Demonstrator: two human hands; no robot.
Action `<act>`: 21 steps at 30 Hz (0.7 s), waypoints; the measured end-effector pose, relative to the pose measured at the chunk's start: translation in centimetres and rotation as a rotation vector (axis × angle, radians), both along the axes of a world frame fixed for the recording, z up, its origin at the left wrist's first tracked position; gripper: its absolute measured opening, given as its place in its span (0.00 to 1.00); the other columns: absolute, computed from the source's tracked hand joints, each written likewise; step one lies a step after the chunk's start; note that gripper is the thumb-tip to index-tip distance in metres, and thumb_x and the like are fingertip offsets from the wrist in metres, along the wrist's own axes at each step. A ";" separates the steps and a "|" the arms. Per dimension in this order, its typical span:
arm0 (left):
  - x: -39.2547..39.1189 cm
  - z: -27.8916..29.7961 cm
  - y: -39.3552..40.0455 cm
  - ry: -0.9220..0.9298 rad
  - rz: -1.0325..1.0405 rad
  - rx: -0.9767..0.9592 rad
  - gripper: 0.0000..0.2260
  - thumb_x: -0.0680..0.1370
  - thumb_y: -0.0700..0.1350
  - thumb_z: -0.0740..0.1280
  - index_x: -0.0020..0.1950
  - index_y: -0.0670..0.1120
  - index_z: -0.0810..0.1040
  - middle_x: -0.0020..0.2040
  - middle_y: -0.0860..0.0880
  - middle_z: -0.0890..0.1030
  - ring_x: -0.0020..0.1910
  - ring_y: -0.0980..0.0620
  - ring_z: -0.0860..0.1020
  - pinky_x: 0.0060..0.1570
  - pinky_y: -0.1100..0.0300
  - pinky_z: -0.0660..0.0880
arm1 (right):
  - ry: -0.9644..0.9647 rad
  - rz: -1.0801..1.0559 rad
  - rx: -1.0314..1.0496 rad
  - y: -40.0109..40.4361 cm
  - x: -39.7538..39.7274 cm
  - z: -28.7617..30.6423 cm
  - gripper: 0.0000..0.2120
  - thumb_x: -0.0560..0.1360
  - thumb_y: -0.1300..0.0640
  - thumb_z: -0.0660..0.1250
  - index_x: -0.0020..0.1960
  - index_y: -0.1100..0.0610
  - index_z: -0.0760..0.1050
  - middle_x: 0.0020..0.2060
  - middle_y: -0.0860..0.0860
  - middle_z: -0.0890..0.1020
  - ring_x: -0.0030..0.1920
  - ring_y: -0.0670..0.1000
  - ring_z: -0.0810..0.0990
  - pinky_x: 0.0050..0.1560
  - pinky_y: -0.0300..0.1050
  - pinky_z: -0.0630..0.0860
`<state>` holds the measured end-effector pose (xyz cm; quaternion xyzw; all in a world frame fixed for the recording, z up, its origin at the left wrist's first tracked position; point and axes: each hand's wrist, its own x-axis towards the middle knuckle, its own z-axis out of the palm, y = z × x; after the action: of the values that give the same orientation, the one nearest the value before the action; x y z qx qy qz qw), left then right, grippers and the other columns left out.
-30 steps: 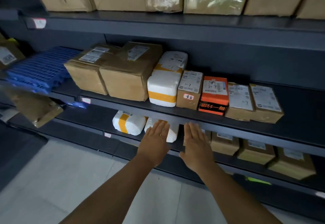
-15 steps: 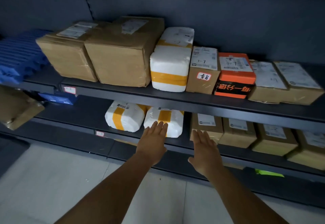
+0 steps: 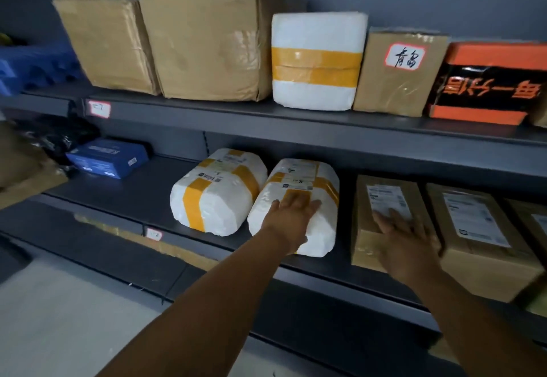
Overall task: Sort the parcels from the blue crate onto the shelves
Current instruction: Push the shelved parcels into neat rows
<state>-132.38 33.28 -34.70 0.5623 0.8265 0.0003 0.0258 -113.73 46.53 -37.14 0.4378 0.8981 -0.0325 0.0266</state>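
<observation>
Left hand flat on white parcel; right hand flat on brown box.

Left hand: my palm lies flat, fingers spread, on the white foam parcel with yellow tape, lower shelf.
Right hand: flat and spread on the brown carton, covering the lower edge of its label.
Beside my left: a second white parcel, touching the first.
Beside my right: another labelled carton.
Far left, lower shelf: a blue box.
Upper shelf: two big cartons, a white taped parcel, a small carton with a handwritten sticker, an orange-and-black box.
</observation>
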 end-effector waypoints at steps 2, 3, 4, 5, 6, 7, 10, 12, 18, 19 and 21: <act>-0.4 -0.7 0.5 0.016 0.004 0.025 0.36 0.77 0.43 0.67 0.79 0.54 0.49 0.79 0.48 0.50 0.77 0.46 0.46 0.73 0.41 0.52 | 0.037 0.010 0.063 0.0 -0.8 -1.0 0.38 0.78 0.47 0.61 0.77 0.39 0.38 0.78 0.46 0.43 0.77 0.61 0.43 0.74 0.61 0.50; -0.6 -0.9 0.7 0.023 0.010 0.044 0.35 0.78 0.42 0.66 0.79 0.54 0.50 0.79 0.48 0.51 0.77 0.46 0.47 0.73 0.41 0.53 | 0.058 0.022 0.090 -0.2 -1.2 -1.3 0.38 0.78 0.47 0.61 0.77 0.39 0.39 0.78 0.46 0.44 0.77 0.61 0.44 0.74 0.60 0.50; -0.7 -1.0 0.8 0.027 0.015 0.062 0.33 0.78 0.41 0.64 0.79 0.54 0.51 0.78 0.48 0.52 0.77 0.45 0.49 0.72 0.40 0.54 | 0.077 0.034 0.107 -0.4 -1.7 -1.6 0.37 0.78 0.47 0.60 0.77 0.38 0.39 0.78 0.45 0.45 0.77 0.60 0.45 0.75 0.58 0.50; -0.7 -1.2 0.9 0.031 0.021 0.074 0.32 0.79 0.41 0.63 0.78 0.54 0.52 0.78 0.47 0.53 0.77 0.45 0.49 0.72 0.40 0.54 | 0.092 0.041 0.122 -0.8 -2.3 -1.8 0.37 0.78 0.48 0.60 0.77 0.38 0.39 0.78 0.45 0.46 0.77 0.60 0.46 0.75 0.57 0.50; -0.9 -1.3 1.0 0.036 0.027 0.082 0.31 0.79 0.41 0.63 0.78 0.53 0.53 0.78 0.47 0.54 0.77 0.44 0.50 0.72 0.40 0.54 | 0.097 0.042 0.138 -1.2 -2.8 -1.9 0.36 0.78 0.47 0.59 0.77 0.38 0.39 0.78 0.45 0.46 0.77 0.59 0.47 0.75 0.56 0.50; -1.0 -1.4 1.0 0.040 0.035 0.084 0.31 0.79 0.41 0.63 0.78 0.53 0.53 0.78 0.47 0.54 0.77 0.44 0.51 0.72 0.40 0.54 | 0.095 0.038 0.154 -1.5 -3.3 -2.0 0.35 0.78 0.47 0.58 0.77 0.38 0.40 0.78 0.44 0.47 0.76 0.59 0.48 0.74 0.55 0.50; -1.8 -1.5 0.5 0.056 0.062 0.088 0.31 0.79 0.41 0.63 0.78 0.53 0.54 0.78 0.46 0.55 0.76 0.43 0.52 0.72 0.40 0.55 | 0.091 0.045 0.188 -2.3 -4.6 -1.8 0.34 0.79 0.46 0.57 0.77 0.38 0.41 0.78 0.44 0.49 0.76 0.58 0.50 0.73 0.55 0.53; -2.5 -1.4 0.0 0.069 0.068 0.080 0.31 0.79 0.41 0.64 0.78 0.53 0.54 0.78 0.46 0.56 0.76 0.44 0.53 0.71 0.40 0.56 | 0.096 0.052 0.182 -2.8 -5.4 -1.7 0.33 0.79 0.46 0.57 0.77 0.38 0.41 0.78 0.44 0.49 0.77 0.58 0.49 0.73 0.56 0.53; -4.2 -1.4 -1.4 0.065 0.074 0.091 0.32 0.78 0.39 0.64 0.78 0.53 0.54 0.78 0.48 0.56 0.76 0.46 0.54 0.71 0.42 0.58 | 0.117 0.066 0.176 -4.5 -7.0 -1.4 0.31 0.80 0.48 0.55 0.77 0.40 0.42 0.78 0.46 0.49 0.77 0.59 0.48 0.72 0.56 0.53; -4.3 -1.5 -1.5 0.074 0.070 0.095 0.32 0.78 0.39 0.64 0.78 0.53 0.54 0.78 0.48 0.56 0.76 0.46 0.54 0.71 0.42 0.58 | 0.116 0.067 0.182 -4.7 -7.1 -1.4 0.31 0.80 0.48 0.55 0.78 0.40 0.42 0.78 0.46 0.49 0.77 0.59 0.48 0.72 0.56 0.53; -4.3 -1.8 -1.6 0.096 0.066 0.104 0.31 0.79 0.39 0.63 0.78 0.54 0.54 0.78 0.48 0.56 0.76 0.46 0.54 0.71 0.42 0.58 | 0.112 0.066 0.194 -4.9 -7.1 -1.5 0.31 0.81 0.49 0.55 0.78 0.41 0.42 0.78 0.47 0.49 0.77 0.60 0.48 0.72 0.56 0.52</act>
<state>-136.72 31.65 -36.47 0.5348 0.8437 0.0171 -0.0431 -120.84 41.65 -38.64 0.4061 0.9110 0.0309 -0.0649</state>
